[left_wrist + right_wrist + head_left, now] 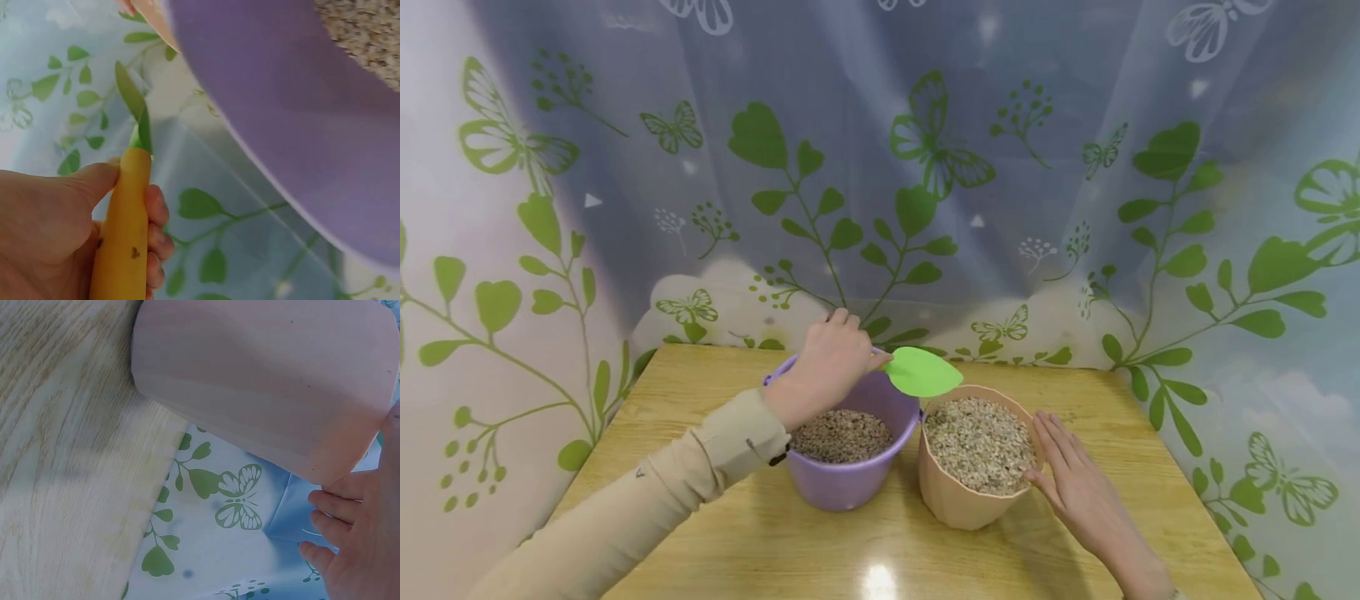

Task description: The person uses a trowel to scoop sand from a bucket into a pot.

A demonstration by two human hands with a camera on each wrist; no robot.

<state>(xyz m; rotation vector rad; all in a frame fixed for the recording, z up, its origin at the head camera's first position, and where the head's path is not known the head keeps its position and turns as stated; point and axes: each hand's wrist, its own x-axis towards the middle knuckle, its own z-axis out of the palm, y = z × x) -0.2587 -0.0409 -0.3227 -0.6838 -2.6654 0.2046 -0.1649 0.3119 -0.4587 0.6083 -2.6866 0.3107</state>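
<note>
My left hand grips a toy-like trowel over the purple bucket. In the left wrist view its yellow handle lies in the curled fingers, and the thin green blade is seen edge-on. The blade overlaps the back rim of the peach faceted pot in the head view. Pale, gravel-like grains fill that pot nearly to its rim. Similar grains lie lower down in the bucket. With fairly straight fingers, my right hand rests against the pot's right side.
Bucket and pot stand close side by side on a wooden table. A curtain printed with leaves and butterflies hangs behind the table's back edge and along both sides.
</note>
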